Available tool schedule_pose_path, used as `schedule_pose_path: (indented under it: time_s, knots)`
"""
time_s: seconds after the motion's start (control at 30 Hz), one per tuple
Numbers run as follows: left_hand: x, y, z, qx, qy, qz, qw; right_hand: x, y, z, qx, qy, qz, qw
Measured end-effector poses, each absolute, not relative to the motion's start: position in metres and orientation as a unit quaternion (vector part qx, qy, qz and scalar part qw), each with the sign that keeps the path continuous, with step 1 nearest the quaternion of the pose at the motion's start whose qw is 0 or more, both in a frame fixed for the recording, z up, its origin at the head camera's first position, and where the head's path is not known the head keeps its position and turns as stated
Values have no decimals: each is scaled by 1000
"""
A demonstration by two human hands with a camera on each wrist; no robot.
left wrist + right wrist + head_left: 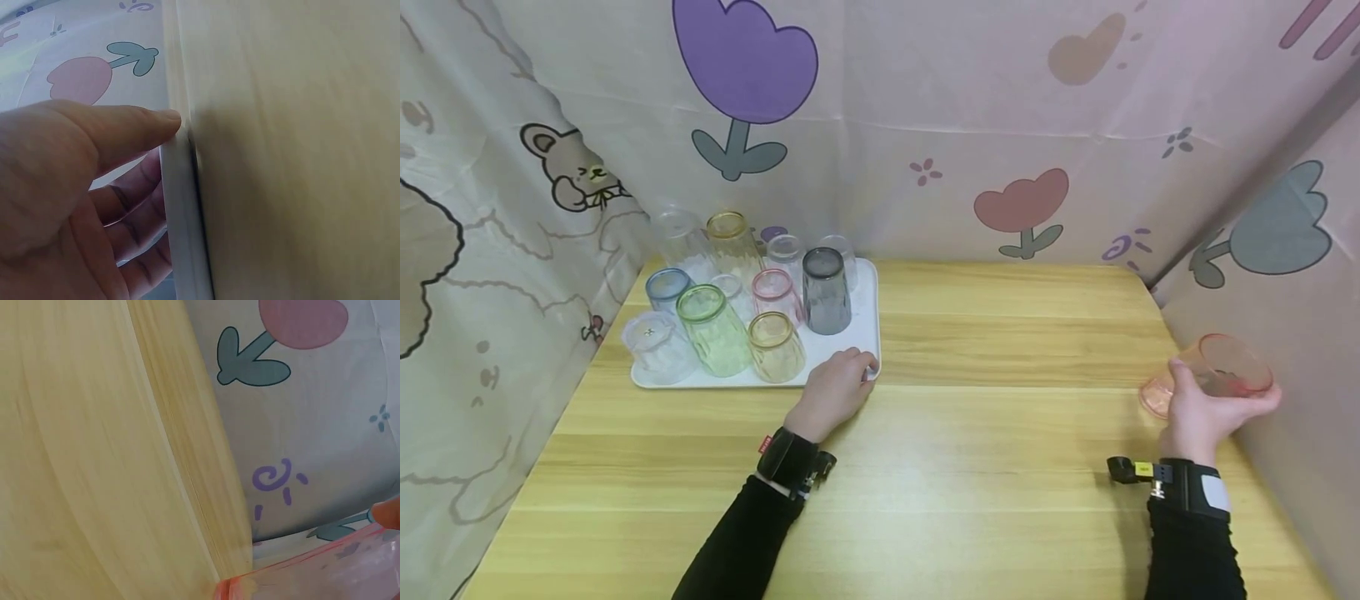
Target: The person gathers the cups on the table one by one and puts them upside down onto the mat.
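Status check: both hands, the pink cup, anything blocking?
Left hand grips white tray corner. Right hand holds pink cup tilted at table's right edge. Bare tabletop between them, nothing blocking.

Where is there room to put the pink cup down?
The bare wooden table between the white tray and the right hand holding the pink cup is free, as is the near side. The tray, gripped by the left hand, is crowded with upside-down cups.

Tilted pink cup (pixel 1217 379), white tray (pixel 868 333)
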State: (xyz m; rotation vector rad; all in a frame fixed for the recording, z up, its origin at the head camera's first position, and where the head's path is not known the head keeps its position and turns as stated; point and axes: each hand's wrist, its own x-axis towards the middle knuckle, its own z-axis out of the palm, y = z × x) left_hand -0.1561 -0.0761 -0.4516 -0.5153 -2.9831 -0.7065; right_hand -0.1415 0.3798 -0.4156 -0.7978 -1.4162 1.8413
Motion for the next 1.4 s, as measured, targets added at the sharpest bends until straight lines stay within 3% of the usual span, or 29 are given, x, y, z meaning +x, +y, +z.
schedule_pose_path:
  time_s: [0.43,0.7,1.03,1.4]
  knots:
    - [-150,-77,-451,-175,-958,-226,36,-142,379,-411,-338,-523,719,309]
    - [-148,-78,-452,-176,-956,-227,59,-149,357,-407,-306,-494,758,296]
    - [-145,-78,-451,-174,-956,-223,78,-156,292,-407,-171,-464,846,201]
    - [-144,-79,-451,-165,-954,-237,85,-161,222,-415,-63,-547,829,98]
